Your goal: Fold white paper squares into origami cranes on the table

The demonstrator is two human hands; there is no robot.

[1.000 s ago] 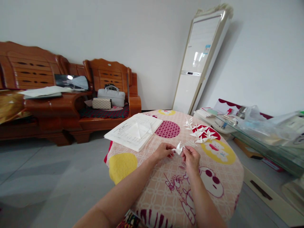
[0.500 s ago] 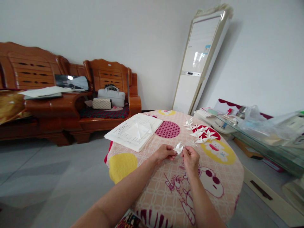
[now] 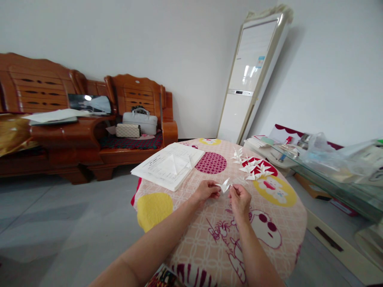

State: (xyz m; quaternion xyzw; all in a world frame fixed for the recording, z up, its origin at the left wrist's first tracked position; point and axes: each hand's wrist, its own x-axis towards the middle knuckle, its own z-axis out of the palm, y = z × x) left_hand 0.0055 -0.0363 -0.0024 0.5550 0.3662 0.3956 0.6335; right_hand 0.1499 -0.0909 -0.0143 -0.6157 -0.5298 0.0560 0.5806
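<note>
My left hand [image 3: 207,190] and my right hand [image 3: 239,198] both pinch a small white folded paper figure [image 3: 225,185] just above a round table with a patterned pink cloth [image 3: 269,235]. Each hand grips one side of the figure, fingers closed on it. Several finished white folded paper figures [image 3: 253,165] lie in a group on the cloth beyond my right hand. A stack of white paper sheets [image 3: 169,164] lies on the table's far left edge, beyond my left hand.
A wooden sofa [image 3: 89,131] with two handbags [image 3: 139,123] stands to the left on a grey floor. A tall white air conditioner [image 3: 254,75] stands in the corner. A glass shelf with bags and papers [image 3: 329,163] runs along the right wall.
The paper figure has been turned and spread slightly between my fingers. Both hands stay at the same place over the table.
</note>
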